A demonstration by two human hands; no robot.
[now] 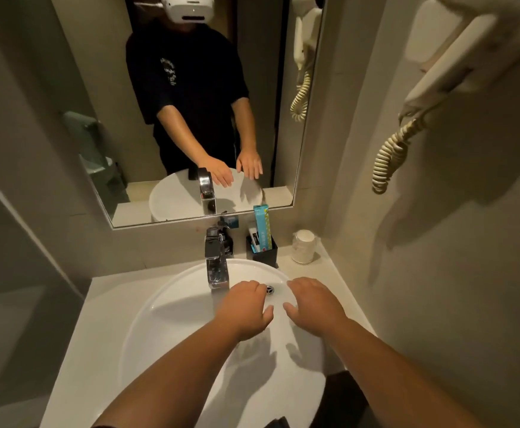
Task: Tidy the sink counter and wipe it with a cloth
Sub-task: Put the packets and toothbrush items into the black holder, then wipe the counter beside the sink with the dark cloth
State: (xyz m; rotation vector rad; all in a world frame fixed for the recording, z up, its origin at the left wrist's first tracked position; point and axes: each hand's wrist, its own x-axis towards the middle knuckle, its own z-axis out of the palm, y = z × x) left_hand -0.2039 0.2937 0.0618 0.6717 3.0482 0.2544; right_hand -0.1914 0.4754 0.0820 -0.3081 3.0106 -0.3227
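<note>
Both my hands hover palm-down over the round white basin (160, 313), side by side and apart. My left hand (243, 307) is just right of the chrome tap (216, 257), with fingers spread and nothing in it. My right hand (314, 304) is over the basin's right half, also empty with fingers apart. Between the hands shows the drain (270, 289). The pale counter (98, 304) surrounds the basin. A dark cloth-like thing (342, 396) lies at the counter's near right corner, partly hidden by my right forearm.
Behind the basin stand a black holder (263, 256) with a teal box (262, 220), a dark pump bottle (228, 233) and a white lidded jar (303, 247). A mirror (67, 88) hangs above. A wall hair dryer (438, 66) with a coiled cord is on the right.
</note>
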